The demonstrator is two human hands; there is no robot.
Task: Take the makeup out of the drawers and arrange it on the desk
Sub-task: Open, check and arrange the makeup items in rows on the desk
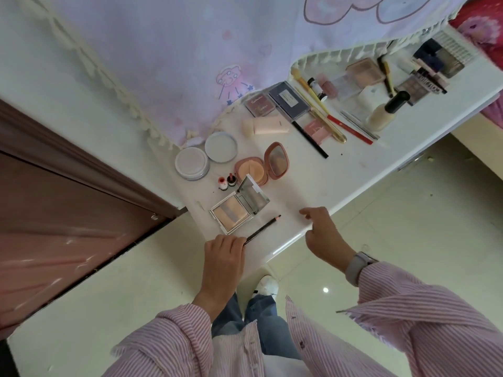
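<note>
We hold a thin dark makeup pencil (262, 230) at its butt end, its tip lying on the white desk (353, 170) at the near corner, just beside the open square silver powder palette (239, 206). The fingers (231, 240) of our left hand (221, 257) are curled round the pencil's end and pinch it. A risk, as we judge it: the pencil sits close to the near edge, so letting go carelessly could roll it to the floor, or a push forward could nudge the palette. Our left wrist is straight, knuckles up, the striped sleeve trailing behind. Our right hand (324, 235) hovers over the desk's near edge, loosely curled with the forefinger pointing out, holding nothing. More makeup lines the desk toward the far corner.
</note>
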